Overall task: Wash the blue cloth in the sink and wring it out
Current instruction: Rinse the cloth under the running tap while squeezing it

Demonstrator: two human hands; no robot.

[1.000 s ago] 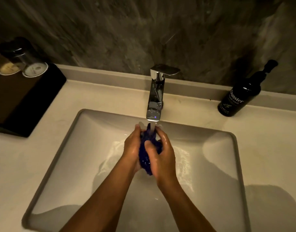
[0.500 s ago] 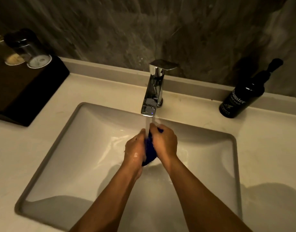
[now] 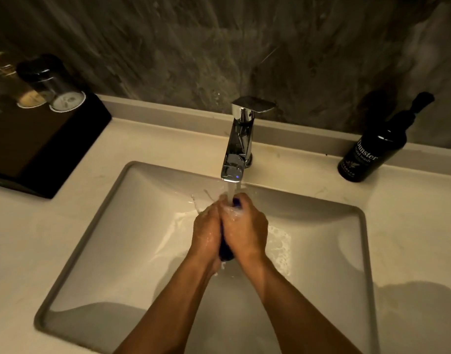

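Observation:
The blue cloth [image 3: 225, 252] is bunched up and squeezed between both palms, so only a dark blue strip shows below the hands and a small bit at the top. My left hand [image 3: 206, 232] and my right hand [image 3: 246, 231] are pressed together around it over the middle of the white rectangular sink [image 3: 97, 226]. Water runs from the chrome tap [image 3: 238, 146] straight onto the top of my hands and splashes off them. Wet foam lies on the basin floor to the right of my hands.
A black hand-wash pump bottle [image 3: 372, 152] stands on the counter at the back right. At the back left a dark tray [image 3: 40, 146] carries upturned glasses [image 3: 58, 90]. A pale counter [image 3: 410, 238] surrounds the sink, with a dark stone wall behind.
My hands have closed tighter around the cloth, hiding most of it. Water now splashes harder off my hands, and foam has spread on the basin floor.

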